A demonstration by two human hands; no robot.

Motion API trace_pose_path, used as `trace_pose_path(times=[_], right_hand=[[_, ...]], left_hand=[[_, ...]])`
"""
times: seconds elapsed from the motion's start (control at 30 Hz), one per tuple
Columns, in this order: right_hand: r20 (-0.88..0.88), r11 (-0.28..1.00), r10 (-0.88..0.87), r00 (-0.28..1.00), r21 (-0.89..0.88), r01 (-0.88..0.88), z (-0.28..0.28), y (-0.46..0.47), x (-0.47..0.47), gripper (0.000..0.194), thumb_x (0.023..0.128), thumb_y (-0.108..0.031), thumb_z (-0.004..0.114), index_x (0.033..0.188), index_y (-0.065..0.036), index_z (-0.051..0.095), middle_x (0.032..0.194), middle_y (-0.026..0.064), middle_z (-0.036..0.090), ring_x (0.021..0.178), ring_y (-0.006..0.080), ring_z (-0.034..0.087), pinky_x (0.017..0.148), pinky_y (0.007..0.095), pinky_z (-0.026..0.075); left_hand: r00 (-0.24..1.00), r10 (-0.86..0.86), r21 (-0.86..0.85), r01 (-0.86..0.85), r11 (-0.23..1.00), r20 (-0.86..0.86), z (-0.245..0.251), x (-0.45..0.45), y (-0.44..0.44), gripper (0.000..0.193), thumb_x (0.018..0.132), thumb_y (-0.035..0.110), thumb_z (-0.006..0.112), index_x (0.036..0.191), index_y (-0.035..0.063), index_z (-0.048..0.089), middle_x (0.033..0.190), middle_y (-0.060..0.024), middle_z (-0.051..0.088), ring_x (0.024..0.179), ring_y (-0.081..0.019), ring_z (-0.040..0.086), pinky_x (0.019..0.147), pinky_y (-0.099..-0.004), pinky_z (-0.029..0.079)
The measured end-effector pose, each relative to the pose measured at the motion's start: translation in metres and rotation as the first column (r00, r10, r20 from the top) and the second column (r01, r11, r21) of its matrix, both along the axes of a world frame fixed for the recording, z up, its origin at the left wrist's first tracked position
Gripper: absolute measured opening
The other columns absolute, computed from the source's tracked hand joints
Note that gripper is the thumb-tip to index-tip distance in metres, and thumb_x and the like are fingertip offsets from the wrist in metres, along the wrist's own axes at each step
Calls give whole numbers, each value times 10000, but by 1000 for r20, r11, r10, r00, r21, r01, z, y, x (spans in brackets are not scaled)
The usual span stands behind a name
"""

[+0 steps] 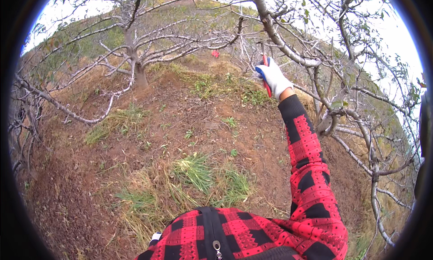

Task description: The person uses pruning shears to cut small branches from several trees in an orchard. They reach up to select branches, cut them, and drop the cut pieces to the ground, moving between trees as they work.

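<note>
My right hand (274, 78), in a white glove with blue on the palm side, is raised at arm's length. It grips red-handled pruning shears (265, 59) whose metal end points upward among thin twigs. Whether the blades touch a twig is too small to tell. Just above and to the right of this hand runs a thick, pale branch (280, 43) of the nearest tree. Low in the picture, only a sliver of my gloved left hand (156, 236) shows beside my jacket; its fingers are hidden.
A bare, spreading tree (139, 72) stands at the left, one low branch (79, 117) curving over the slope. More branches (373, 173) crowd the right side. Reddish soil (216, 121) bears cut grass (194, 173). A small red object (215, 53) lies farther off.
</note>
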State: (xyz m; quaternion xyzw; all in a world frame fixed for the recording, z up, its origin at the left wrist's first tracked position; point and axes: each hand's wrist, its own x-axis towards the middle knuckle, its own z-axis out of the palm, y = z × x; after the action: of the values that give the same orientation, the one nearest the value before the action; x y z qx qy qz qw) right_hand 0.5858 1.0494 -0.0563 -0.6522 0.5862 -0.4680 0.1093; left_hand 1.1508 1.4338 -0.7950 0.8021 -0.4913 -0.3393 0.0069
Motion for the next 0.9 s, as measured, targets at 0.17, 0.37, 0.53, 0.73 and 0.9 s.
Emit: trace_pose_path(times=[0.17,0.37,0.53,0.73,0.9], right_hand=[[-316,976,-102,943,-214,34,-1,4,8,388,863,-245,652,1115,-2,487,923,100,585,865,212,586,772,342,479],[96,782,529,843,331,-528,-51,67,71,339,901,-298,633,1106,-57,510,867,70,593,692,127,563,574,296,467],[422,439,584,694,555,-707,-126,110,139,347,905,-215,637,1168,-23,516,914,62,623,772,134,625,666,286,519],[771,190,377,513,478,-857,-187,154,175,319,904,-198,642,1153,-43,518,967,92,661,858,172,675,738,303,543],[975,37,50,215,213,-976,-213,183,165,313,931,-173,631,1184,-30,517,1072,138,658,967,276,680,878,419,559]], left_hand=[[998,64,-112,-64,992,-6,36,-12,-15,283,883,301,528,909,68,687,885,-197,697,863,-361,684,753,-462,538],[735,93,-429,-489,759,-672,250,-64,-140,474,898,67,656,1344,1,507,1213,-124,642,1089,-201,618,965,-335,478],[793,-453,-900,-266,344,-408,466,-149,-214,588,878,41,692,1414,26,451,1340,-106,542,1016,-144,557,921,-305,487],[751,-485,-871,-246,424,-448,533,-198,-234,355,940,141,638,1250,-17,568,1145,-149,628,1006,-230,643,877,-337,509],[857,-489,-928,32,370,-165,500,-194,-226,239,896,170,637,1085,23,641,1044,-160,657,960,-337,645,832,-395,517]])
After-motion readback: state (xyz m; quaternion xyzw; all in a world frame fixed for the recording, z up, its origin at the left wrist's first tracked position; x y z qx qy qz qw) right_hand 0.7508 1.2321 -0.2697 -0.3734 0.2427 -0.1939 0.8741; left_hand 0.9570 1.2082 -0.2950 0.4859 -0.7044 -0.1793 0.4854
